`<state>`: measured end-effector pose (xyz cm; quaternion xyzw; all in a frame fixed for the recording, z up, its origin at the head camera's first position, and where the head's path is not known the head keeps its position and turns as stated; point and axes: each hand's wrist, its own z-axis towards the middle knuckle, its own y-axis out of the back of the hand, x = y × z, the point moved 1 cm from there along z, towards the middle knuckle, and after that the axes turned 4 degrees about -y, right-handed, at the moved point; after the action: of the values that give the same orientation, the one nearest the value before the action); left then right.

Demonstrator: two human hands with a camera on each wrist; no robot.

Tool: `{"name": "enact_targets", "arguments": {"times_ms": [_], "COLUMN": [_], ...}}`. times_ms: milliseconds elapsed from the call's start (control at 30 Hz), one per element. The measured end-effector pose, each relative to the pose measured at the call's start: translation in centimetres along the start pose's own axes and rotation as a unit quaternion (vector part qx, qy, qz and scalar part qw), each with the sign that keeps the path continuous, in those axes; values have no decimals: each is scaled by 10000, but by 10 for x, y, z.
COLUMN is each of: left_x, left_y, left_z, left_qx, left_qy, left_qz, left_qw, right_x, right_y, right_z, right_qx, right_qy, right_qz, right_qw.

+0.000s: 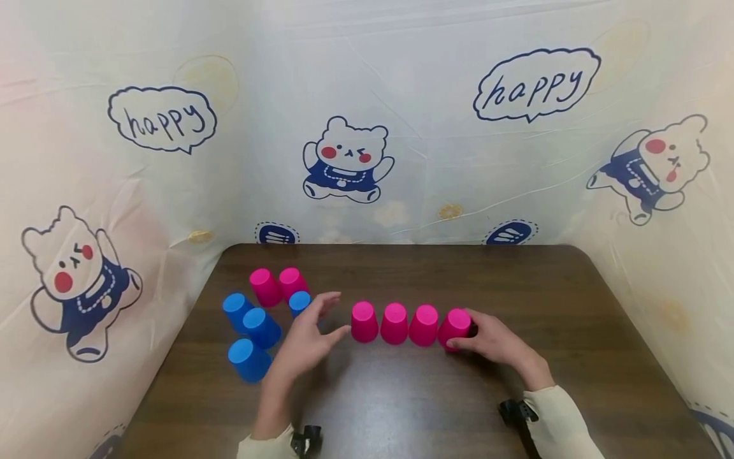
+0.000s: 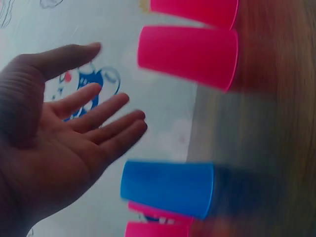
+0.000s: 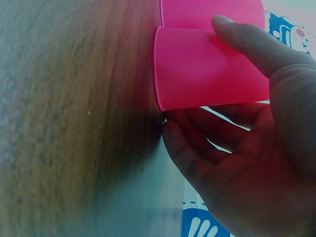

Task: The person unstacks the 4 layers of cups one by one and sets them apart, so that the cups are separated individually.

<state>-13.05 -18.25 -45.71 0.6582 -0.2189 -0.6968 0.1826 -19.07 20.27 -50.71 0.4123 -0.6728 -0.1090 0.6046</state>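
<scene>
In the head view, a dark brown wood-grain table [image 1: 390,401] stands against a pale cloth [image 1: 424,172] printed with blue-clad bears and "happy" bubbles. Four smooth, hot-pink, tapered plastic-looking cups [image 1: 395,324] stand upside down in a side-to-side row near the middle of the table. The right hand [image 1: 496,338] grips the rightmost pink cup [image 1: 455,326], thumb on the near side, fingers at the far side. The left hand [image 1: 306,341] is at the row's other end, well apart from the right, its thumb and fingers spread with nothing between them. Four bright blue tapered cups [image 1: 262,327] are grouped at the left, one partly hidden behind the left hand, and two more pink cups [image 1: 266,287] stand beyond them. Both arms wear cream sleeves [image 1: 559,421] and black wrist straps [image 1: 518,414].

The left wrist view shows what the head view leaves uncertain: the palm faces the lens, and a gap separates the thumb from the nearest pink cup. A blue cup stands upright on its wide rim below, overlapping pink ones.

The right wrist view reveals the underside of the grip: the thumb lies on the cup's slick, flaring side while the other fingers bend along the opposite side. A thin raised lip edges the mouth, and the next pink cup sits right behind it.
</scene>
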Motion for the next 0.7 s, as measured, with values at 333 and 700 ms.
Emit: {"name": "enact_targets", "arguments": {"times_ms": [333, 700], "left_x": [-5, -3], "left_y": [-32, -46], "left_z": [26, 33], "left_qx": [548, 748], "left_qy": [-149, -150], "left_qz": [403, 293], "left_qw": [9976, 9967], "right_x": [1, 0], "right_y": [0, -2], "right_z": [1, 1], "right_qx": [-27, -53], "right_qy": [3, -2], "right_qz": [-6, -59], "right_qw": [10000, 10000]}}
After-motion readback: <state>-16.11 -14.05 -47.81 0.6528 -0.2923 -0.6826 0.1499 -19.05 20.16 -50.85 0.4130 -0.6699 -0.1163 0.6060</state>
